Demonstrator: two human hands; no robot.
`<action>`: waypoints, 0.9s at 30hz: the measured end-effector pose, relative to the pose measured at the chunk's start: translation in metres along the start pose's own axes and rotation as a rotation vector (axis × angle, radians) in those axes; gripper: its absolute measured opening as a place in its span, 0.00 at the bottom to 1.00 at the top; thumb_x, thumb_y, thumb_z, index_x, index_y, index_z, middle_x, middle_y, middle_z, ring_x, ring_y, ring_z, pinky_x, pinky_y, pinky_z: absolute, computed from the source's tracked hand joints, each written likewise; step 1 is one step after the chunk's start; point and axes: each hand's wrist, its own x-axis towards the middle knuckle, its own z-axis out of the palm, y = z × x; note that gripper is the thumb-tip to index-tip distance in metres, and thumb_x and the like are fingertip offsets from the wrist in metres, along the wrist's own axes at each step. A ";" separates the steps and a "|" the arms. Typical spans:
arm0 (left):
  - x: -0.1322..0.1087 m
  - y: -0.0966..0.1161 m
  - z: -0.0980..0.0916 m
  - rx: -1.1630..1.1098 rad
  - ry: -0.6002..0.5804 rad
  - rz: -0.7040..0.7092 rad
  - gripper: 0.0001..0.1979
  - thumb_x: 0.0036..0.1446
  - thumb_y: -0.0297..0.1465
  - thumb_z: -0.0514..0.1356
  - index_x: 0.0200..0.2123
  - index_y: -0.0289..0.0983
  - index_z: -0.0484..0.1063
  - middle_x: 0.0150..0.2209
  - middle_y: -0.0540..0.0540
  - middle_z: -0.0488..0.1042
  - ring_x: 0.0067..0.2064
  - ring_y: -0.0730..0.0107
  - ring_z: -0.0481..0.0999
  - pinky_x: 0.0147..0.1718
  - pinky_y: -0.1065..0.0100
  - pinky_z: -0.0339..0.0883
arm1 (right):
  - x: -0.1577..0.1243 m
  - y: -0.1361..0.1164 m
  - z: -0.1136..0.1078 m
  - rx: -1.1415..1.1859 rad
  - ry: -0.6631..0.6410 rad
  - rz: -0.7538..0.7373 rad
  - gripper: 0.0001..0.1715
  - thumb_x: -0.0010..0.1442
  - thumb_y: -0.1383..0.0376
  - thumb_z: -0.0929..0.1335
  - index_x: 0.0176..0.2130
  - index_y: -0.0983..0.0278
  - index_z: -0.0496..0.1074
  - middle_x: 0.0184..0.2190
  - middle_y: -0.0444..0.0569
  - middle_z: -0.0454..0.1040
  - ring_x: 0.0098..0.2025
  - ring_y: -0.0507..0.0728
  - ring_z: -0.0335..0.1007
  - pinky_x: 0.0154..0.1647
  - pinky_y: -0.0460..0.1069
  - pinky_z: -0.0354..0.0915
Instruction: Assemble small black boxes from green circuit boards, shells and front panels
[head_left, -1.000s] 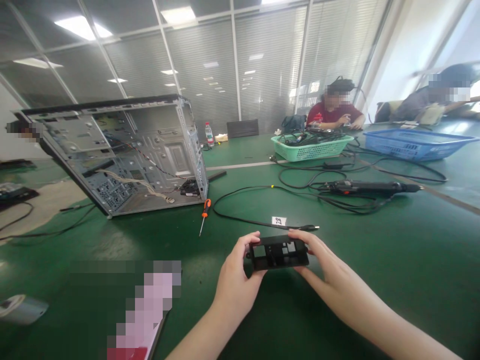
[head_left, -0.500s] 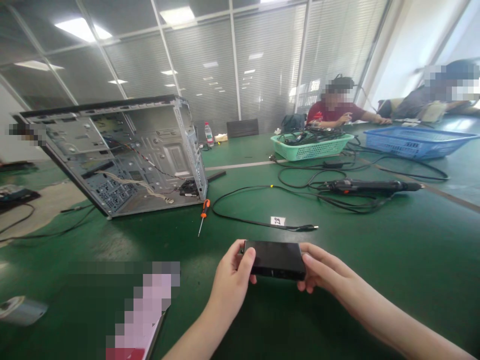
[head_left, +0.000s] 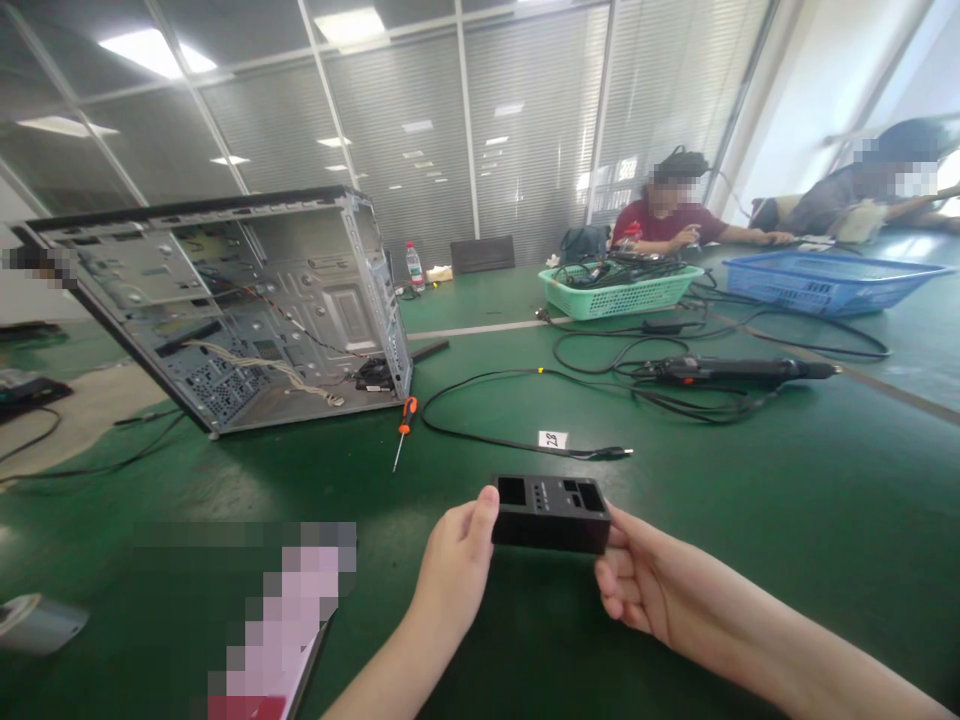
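Observation:
Between my hands is a small black rectangular box with square and rectangular cutouts and a row of small marks on its upper face. My left hand grips its left end, thumb along the near corner. At the right end my right hand holds it, fingers curled beneath and behind. Just beyond the box lies a black cable with a plug and a white tag reading 28. An orange-handled screwdriver lies on the green table farther left.
An open computer case stands at the left. A green basket of cables and a blue basket sit at the back right. A black power screwdriver lies before them. Two people sit beyond. A grey cylinder lies front left.
The black box has been turned over in my hands: its plain glossy face showed before, and the face with cutouts shows now. My right fingers have shifted lower at its end.

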 end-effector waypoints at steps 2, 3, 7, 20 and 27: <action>0.003 -0.003 -0.001 0.013 0.017 -0.039 0.31 0.51 0.62 0.37 0.16 0.41 0.49 0.14 0.56 0.48 0.17 0.74 0.50 0.18 0.70 0.45 | -0.001 0.001 0.004 0.007 0.020 0.031 0.22 0.67 0.51 0.59 0.32 0.66 0.61 0.20 0.46 0.71 0.21 0.49 0.69 0.22 0.39 0.60; 0.004 -0.003 -0.001 0.019 0.024 -0.053 0.32 0.49 0.63 0.37 0.15 0.42 0.49 0.13 0.56 0.48 0.17 0.74 0.50 0.18 0.70 0.45 | -0.001 0.001 0.006 -0.009 0.048 0.049 0.21 0.68 0.53 0.57 0.32 0.67 0.60 0.19 0.46 0.70 0.20 0.49 0.69 0.21 0.39 0.60; 0.005 -0.004 -0.002 0.017 0.022 -0.086 0.33 0.48 0.64 0.36 0.15 0.42 0.49 0.13 0.56 0.49 0.17 0.73 0.51 0.20 0.69 0.47 | -0.001 -0.001 0.009 -0.086 0.118 0.081 0.20 0.70 0.57 0.54 0.33 0.67 0.61 0.18 0.46 0.69 0.19 0.50 0.68 0.20 0.40 0.60; -0.001 0.006 0.004 -0.163 -0.110 0.057 0.14 0.58 0.38 0.49 0.40 0.36 0.66 0.25 0.52 0.66 0.26 0.71 0.66 0.26 0.70 0.62 | 0.007 -0.012 -0.006 -0.146 0.033 -0.068 0.22 0.69 0.54 0.54 0.40 0.68 0.64 0.31 0.49 0.70 0.27 0.50 0.69 0.28 0.42 0.65; -0.008 0.005 0.005 0.149 -0.075 0.228 0.29 0.49 0.18 0.53 0.55 0.44 0.61 0.43 0.47 0.72 0.36 0.68 0.72 0.34 0.69 0.66 | 0.010 -0.014 -0.016 -0.714 0.122 -0.476 0.32 0.53 0.45 0.68 0.46 0.62 0.57 0.38 0.48 0.67 0.39 0.56 0.68 0.37 0.47 0.67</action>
